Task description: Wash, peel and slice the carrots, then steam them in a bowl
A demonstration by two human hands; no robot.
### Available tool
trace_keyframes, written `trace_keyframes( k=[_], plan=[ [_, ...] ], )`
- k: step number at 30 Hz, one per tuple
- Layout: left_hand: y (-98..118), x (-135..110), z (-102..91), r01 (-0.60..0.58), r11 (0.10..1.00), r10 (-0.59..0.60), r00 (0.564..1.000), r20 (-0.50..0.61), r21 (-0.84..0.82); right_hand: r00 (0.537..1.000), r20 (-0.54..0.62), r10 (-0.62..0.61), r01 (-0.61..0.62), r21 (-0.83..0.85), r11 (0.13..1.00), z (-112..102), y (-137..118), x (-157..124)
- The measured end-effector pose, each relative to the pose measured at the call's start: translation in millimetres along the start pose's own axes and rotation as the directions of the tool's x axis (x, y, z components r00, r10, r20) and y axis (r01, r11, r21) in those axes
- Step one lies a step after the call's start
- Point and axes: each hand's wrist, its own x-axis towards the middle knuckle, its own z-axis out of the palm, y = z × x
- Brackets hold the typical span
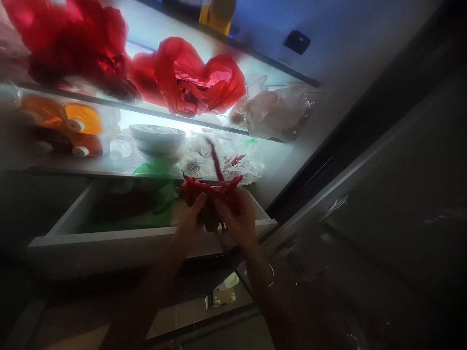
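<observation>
Several long red chili peppers [209,187] are bunched between my two hands, above the front of a pulled-out fridge drawer [120,236]. My left hand [193,211] is closed round the left side of the bunch, thumb on top. On the other side my right hand [239,214] grips it too, its lower fingers in shadow. One chili sticks up from the bunch toward the shelf. Inside the drawer lies a green plastic bag [160,199] with dark contents I cannot make out. Just behind the chilies, a clear plastic bag [197,158] rests on the lower shelf.
Orange bottles [85,119] lie on their sides at the left of the lower shelf, near a stacked bowl [156,138]. Red plastic bags [200,80] and a whitish bag [273,109] fill the shelf above. The fridge door [365,218] stands open at the right.
</observation>
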Motion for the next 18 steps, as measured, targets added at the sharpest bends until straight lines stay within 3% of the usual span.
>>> trace_keyframes(
  k=[5,8,18],
  plan=[
    [3,-4,4.4,0.025,1.000,-0.025,1.000,-0.003,-0.018,0.986,0.158,0.049,-0.086,0.237,0.968,2,7,-10],
    [3,-6,4.7,0.050,0.998,-0.049,0.998,-0.026,0.029,0.983,0.174,0.066,-0.108,0.245,0.964,-5,5,-12],
    [-4,-7,6.1,-0.113,0.987,0.129,0.982,-0.140,0.116,0.966,0.145,0.214,-0.245,0.248,0.937,-18,11,-23]
  ],
)
